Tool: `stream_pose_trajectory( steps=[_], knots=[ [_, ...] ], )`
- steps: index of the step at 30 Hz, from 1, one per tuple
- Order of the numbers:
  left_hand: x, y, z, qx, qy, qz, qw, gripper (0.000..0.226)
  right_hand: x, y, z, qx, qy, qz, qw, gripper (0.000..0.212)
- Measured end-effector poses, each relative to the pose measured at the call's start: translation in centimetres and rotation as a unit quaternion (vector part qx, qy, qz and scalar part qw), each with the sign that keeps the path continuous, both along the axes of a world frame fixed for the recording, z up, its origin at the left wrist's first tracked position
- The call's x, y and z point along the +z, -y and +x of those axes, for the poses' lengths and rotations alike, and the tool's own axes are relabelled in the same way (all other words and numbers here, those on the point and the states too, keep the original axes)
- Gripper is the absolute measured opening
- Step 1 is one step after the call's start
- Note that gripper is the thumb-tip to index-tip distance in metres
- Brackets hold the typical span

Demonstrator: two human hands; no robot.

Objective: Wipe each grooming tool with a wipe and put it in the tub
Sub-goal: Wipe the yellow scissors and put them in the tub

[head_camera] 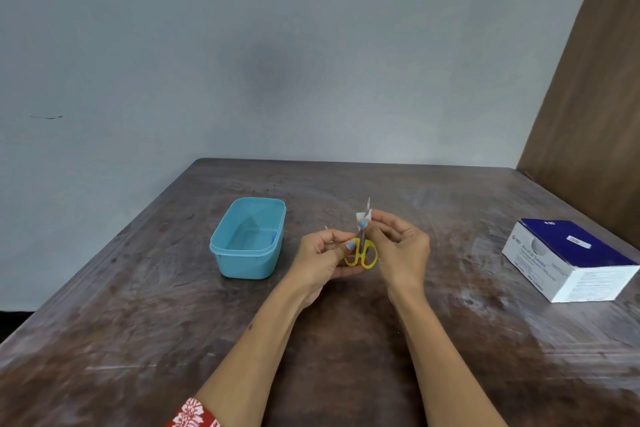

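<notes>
I have the small yellow-handled scissors (362, 251) up off the counter (346, 340), blades pointing away from me. My left hand (320, 262) grips them at the handle loops, and my right hand (398, 241) pinches a white wipe (364, 217) around the blades, near the top. So the wiping of this tool is under way, by my reckoning, and it has not yet gone into the blue tub (247, 239), which stands just to my left. Something small and blue lies at the tub's inner right wall; I cannot tell what. The box of alcohol swabs (568, 258) sits well off to my right.
</notes>
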State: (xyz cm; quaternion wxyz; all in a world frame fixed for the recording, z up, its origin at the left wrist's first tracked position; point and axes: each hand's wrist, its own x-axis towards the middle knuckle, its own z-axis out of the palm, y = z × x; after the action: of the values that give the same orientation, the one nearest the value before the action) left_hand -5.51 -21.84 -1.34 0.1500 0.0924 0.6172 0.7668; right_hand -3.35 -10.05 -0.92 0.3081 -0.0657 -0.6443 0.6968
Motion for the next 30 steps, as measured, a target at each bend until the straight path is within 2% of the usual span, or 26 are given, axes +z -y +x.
stream_pose_trajectory(
  steps=[5, 10, 16, 20, 23, 26, 28, 30],
  knots=[
    [-0.01, 0.02, -0.11, 0.001, -0.003, -0.022, 1.0, 0.018, 0.18, 0.01, 0.13, -0.008, -0.016, -0.002, 1.0, 0.02],
    [-0.25, -0.18, 0.09, -0.032, 0.001, -0.041, 0.999, 0.013, 0.51, -0.44, -0.01, -0.027, -0.039, -0.064, 0.997, 0.02],
    [-0.2, -0.04, -0.07, -0.005, -0.01, -0.025, 1.0, 0.011, 0.35, -0.13, -0.13, 0.012, -0.013, -0.087, 0.996, 0.018],
    [-0.11, -0.15, 0.17, -0.048, 0.005, -0.047, 0.998, 0.012, 0.61, -0.65, -0.16, -0.021, -0.038, -0.142, 0.989, 0.017],
    [-0.13, -0.31, 0.3, -0.044, 0.003, -0.051, 0.998, 0.012, 0.72, -0.64, -0.24, -0.06, -0.052, -0.155, 0.985, 0.018],
    [-0.12, -0.31, 0.14, -0.01, 0.002, -0.039, 0.999, 0.012, 0.47, -0.49, -0.18, -0.118, -0.057, -0.091, 0.987, 0.016],
    [-0.11, -0.31, 0.01, 0.016, 0.002, -0.009, 1.0, 0.011, 0.16, -0.33, -0.04, -0.138, -0.065, 0.016, 0.988, 0.016],
    [-0.07, -0.2, -0.1, 0.034, 0.007, 0.02, 0.999, 0.01, -0.28, 0.07, 0.11, -0.133, -0.059, 0.161, 0.976, 0.017]
  ],
)
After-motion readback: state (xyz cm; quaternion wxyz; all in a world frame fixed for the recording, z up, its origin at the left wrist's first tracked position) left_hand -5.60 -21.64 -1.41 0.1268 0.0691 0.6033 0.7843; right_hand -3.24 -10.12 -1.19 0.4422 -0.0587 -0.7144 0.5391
